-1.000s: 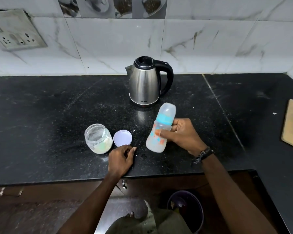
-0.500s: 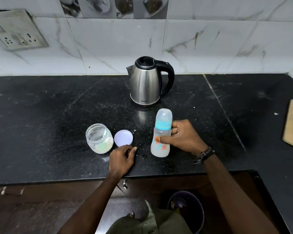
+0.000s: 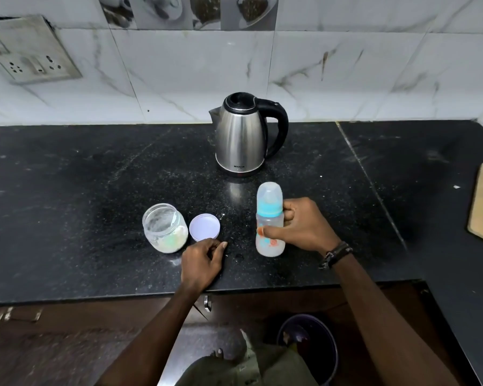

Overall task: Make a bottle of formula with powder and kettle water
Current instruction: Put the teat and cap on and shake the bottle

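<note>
The fingers (image 3: 290,212) of the right hand (image 3: 301,227) are wrapping the feeding bottle (image 3: 270,221) at mid-body, thumb pressing across its front, and the bottle is standing upright on the black surface (image 3: 95,190), capped, with cloudy white liquid showing through the lower part. The left hand (image 3: 202,260) is resting near the front edge at about seven o'clock from the bottle, its fingers loosely curled and holding nothing, the forefinger tip touching the surface just below the loose lid (image 3: 204,227).

Judging from the cap being on and the liquid looking mixed, the making seems nearly done, so the risks are mostly in letting go and tidying. The bottle is tall and narrow; if the right hand is releasing it carelessly, it may be tipping toward the edge at six o'clock. Whether the blue collar is screwed tight cannot be told, and a loose one would be leaking during shaking.

The powder jar (image 3: 165,228) is sitting open at nine o'clock from the bottle, lid just beside it; a sweeping left hand could be knocking it over or flicking the lid off. The kettle (image 3: 241,135) is standing at twelve o'clock, well apart, possibly hot.
</note>
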### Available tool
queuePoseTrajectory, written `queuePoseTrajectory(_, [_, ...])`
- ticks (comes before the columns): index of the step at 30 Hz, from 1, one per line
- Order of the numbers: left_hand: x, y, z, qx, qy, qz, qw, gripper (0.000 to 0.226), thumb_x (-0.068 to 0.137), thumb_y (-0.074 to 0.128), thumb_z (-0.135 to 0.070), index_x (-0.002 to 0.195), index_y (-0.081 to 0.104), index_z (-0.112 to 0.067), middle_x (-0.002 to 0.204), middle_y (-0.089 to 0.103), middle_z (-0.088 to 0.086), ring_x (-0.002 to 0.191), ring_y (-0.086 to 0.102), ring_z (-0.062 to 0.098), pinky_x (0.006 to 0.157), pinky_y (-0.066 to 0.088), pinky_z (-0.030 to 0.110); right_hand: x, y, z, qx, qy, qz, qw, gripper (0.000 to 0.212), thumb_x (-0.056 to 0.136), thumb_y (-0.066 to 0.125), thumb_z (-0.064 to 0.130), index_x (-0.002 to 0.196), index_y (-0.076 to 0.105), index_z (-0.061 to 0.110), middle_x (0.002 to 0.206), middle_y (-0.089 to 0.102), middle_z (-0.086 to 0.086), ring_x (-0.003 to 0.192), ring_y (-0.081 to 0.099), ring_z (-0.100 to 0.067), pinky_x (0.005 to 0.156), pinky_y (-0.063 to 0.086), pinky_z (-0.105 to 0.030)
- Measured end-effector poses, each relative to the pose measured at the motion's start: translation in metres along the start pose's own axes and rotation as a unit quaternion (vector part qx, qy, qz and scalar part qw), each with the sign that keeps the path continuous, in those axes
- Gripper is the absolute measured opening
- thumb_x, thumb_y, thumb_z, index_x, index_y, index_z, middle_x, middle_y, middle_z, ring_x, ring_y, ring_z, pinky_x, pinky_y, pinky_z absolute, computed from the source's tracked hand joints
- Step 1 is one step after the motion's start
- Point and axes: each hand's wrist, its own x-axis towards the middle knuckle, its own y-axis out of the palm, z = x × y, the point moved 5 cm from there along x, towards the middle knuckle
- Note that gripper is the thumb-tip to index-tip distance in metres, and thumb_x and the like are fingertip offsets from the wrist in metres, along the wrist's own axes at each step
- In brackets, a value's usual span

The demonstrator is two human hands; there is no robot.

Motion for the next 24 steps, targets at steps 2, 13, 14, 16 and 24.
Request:
queuePoseTrajectory(2, [-0.0001, 0.0001, 0.0002, 0.003, 0.002, 0.001, 1.000, 0.038, 0.089, 0.061, -0.052, 0.075, 0.073, -0.019, 0.060, 0.067, -0.004, 0.054, 0.061, 0.015, 0.053, 0.051, 0.036, -0.0005, 0.0006, -0.0039, 0.056, -0.003, -0.007, 0.998, 0.037, 0.070, 0.088, 0.014, 0.105, 0.074, 0.008, 0.099, 0.078, -0.003, 0.089, 0.075, -0.013, 0.081, 0.062, -0.035])
queuePoseTrajectory(13, [0.0003, -0.0006, -0.0027, 0.004, 0.005, 0.000, 1.000, 0.035, 0.090, 0.061, -0.049, 0.075, 0.073, -0.019, 0.061, 0.067, -0.005, 0.055, 0.061, 0.016, 0.053, 0.050, 0.035, 0.0020, -0.0032, 0.0003, 0.109, -0.008, -0.046, 0.993, 0.033, 0.073, 0.085, 0.008, 0.103, 0.073, 0.008, 0.100, 0.077, -0.004, 0.088, 0.075, -0.012, 0.081, 0.062, -0.033])
queuePoseTrajectory(14, [0.0003, -0.0009, -0.0032, 0.004, 0.004, 0.000, 1.000, 0.033, 0.090, 0.063, -0.046, 0.075, 0.072, -0.019, 0.061, 0.067, -0.005, 0.055, 0.061, 0.017, 0.053, 0.050, 0.035, 0.0029, -0.0023, -0.0007, 0.077, -0.013, -0.035, 0.996, 0.036, 0.071, 0.088, 0.014, 0.103, 0.073, 0.009, 0.098, 0.078, -0.002, 0.087, 0.075, -0.009, 0.079, 0.062, -0.032])
queuePoseTrajectory(16, [0.0001, -0.0020, -0.0042, 0.008, 0.005, -0.002, 1.000, 0.030, 0.090, 0.065, -0.043, 0.074, 0.072, -0.019, 0.061, 0.067, -0.004, 0.055, 0.061, 0.017, 0.053, 0.049, 0.034, 0.0017, 0.0000, 0.0001, 0.028, 0.002, -0.006, 1.000, 0.039, 0.067, 0.089, 0.021, 0.102, 0.075, 0.012, 0.095, 0.078, 0.002, 0.086, 0.075, -0.008, 0.078, 0.062, -0.033])
queuePoseTrajectory(24, [-0.0001, -0.0022, -0.0036, 0.006, 0.008, -0.006, 1.000, 0.032, 0.089, 0.064, -0.045, 0.074, 0.073, -0.019, 0.063, 0.069, -0.004, 0.056, 0.063, 0.017, 0.053, 0.050, 0.034, 0.0016, 0.0019, -0.0037, 0.086, 0.016, 0.000, 0.996, 0.038, 0.069, 0.088, 0.011, 0.104, 0.073, 0.008, 0.097, 0.078, -0.003, 0.088, 0.075, -0.014, 0.078, 0.061, -0.032])
